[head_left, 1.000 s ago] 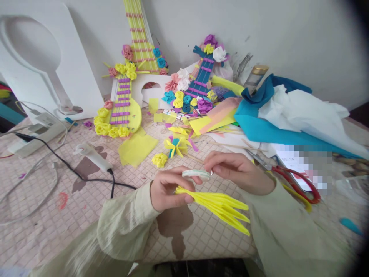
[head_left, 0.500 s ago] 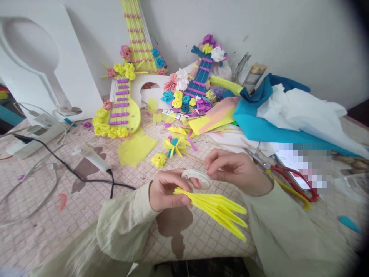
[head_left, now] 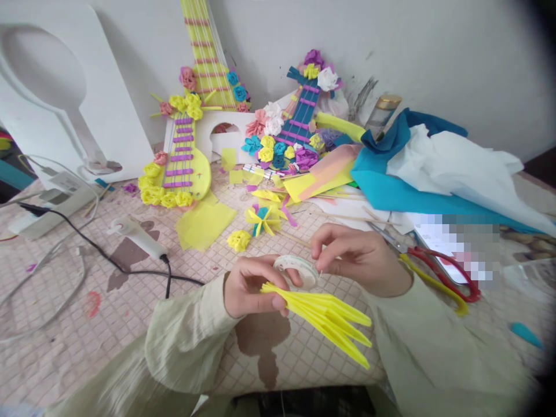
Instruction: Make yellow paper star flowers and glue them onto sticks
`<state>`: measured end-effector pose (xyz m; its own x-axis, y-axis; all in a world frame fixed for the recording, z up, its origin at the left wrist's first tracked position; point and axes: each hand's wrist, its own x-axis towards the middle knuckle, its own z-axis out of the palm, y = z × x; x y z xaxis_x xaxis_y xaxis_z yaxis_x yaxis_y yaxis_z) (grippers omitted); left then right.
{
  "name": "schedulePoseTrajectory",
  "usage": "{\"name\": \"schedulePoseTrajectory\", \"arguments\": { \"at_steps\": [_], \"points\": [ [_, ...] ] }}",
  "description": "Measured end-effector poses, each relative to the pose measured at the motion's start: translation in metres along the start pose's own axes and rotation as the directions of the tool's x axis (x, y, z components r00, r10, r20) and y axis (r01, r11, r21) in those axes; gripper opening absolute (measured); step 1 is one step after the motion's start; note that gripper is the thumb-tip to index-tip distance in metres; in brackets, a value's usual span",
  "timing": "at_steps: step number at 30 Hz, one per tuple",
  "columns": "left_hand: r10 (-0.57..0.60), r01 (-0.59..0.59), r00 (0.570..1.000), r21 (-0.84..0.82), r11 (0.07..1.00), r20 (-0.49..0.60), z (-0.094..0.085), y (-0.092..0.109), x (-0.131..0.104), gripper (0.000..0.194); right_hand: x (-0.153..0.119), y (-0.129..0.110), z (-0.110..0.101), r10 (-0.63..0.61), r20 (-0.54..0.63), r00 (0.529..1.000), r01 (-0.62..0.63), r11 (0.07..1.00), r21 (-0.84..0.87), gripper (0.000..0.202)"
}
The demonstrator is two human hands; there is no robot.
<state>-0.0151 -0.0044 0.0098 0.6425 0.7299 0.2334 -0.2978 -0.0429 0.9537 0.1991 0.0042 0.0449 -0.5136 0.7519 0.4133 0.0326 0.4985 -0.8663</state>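
My left hand [head_left: 256, 289] is closed, pinching a fan of folded yellow paper [head_left: 328, 317] between thumb and forefinger. The paper's pleats spread to the right, over the table. Just above the paper is a round white spool [head_left: 304, 271], and fingers of my left hand show through its middle. My right hand [head_left: 347, 255] is at the spool's right edge, thumb and forefinger pressed together. A thin pale strand, seemingly thread, shows at those fingertips. Beyond my hands lie a yellow paper flower [head_left: 238, 240] and a yellow and teal paper piece [head_left: 263, 221].
A glue gun [head_left: 141, 236] with a black cable and a power strip [head_left: 54, 202] lie left. Red-handled scissors [head_left: 460, 272], a phone [head_left: 438, 243] and teal paper [head_left: 382, 185] are right. Flower-decorated guitar models [head_left: 200, 171] stand behind, by a white cut-out board [head_left: 115, 116].
My right fingers have shifted very slightly at the spool's edge, and the spool's face is turned a little more into view. The yellow paper stays in my left hand.
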Motion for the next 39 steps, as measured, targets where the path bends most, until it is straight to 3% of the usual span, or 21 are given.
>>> {"name": "schedulePoseTrajectory", "arguments": {
  "at_steps": [8,13,21,28,33,39],
  "points": [
    [0.061,-0.057,0.998,-0.106,0.993,0.036,0.000,-0.004,0.000,0.010,0.002,0.000,0.001,0.007,-0.020,1.000,-0.008,0.999,-0.032,0.011],
    [0.101,-0.097,0.994,-0.090,0.991,0.044,-0.002,-0.003,0.001,0.018,0.003,0.000,0.002,0.087,-0.080,0.993,-0.092,0.994,-0.064,0.013],
    [0.051,-0.051,0.999,-0.039,0.998,-0.007,0.002,0.000,0.002,0.018,0.003,-0.007,-0.003,0.212,0.058,0.975,-0.213,0.977,0.001,0.008],
    [-0.022,0.017,0.999,-0.101,0.995,-0.040,0.004,0.001,0.003,0.017,0.001,-0.003,-0.002,0.161,0.067,0.985,-0.163,0.986,0.032,0.003],
    [-0.088,0.087,0.996,-0.229,0.970,0.006,0.004,-0.001,0.002,0.017,0.000,0.001,0.000,0.047,-0.031,0.998,-0.045,0.997,0.065,0.006],
    [-0.219,0.201,0.976,-0.344,0.917,-0.012,0.003,-0.011,0.002,0.012,0.001,0.004,0.007,0.031,-0.086,0.996,-0.019,0.990,0.139,0.004]
  ]
}}
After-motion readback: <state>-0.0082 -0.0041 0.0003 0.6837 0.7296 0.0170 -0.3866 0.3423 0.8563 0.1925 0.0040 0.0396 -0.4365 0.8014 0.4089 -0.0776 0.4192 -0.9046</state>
